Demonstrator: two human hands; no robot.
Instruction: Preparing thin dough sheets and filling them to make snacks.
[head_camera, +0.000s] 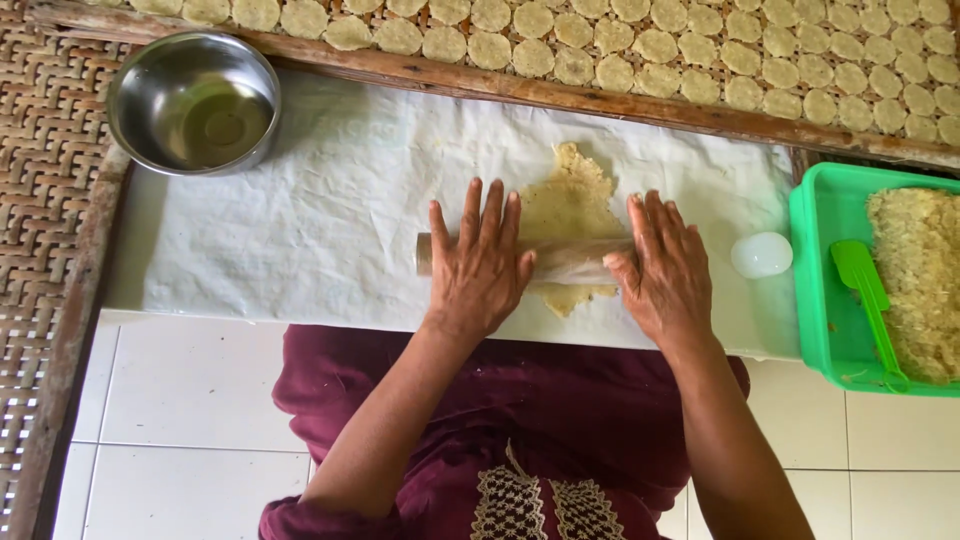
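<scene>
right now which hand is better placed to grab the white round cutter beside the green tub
Right. The right hand rests on the roller's end nearest the white round cutter; the left hand sits further away, across the dough.

- Left hand (480, 262) and right hand (665, 272) press flat on the rolling pin (570, 260), hiding both its ends' middles.
- The pin covers a band of the dough sheet (570, 195).
- Green tub (815, 290) runs off the right edge.
- Drying rack (640, 95) of round pieces is cut by the top edge.
</scene>
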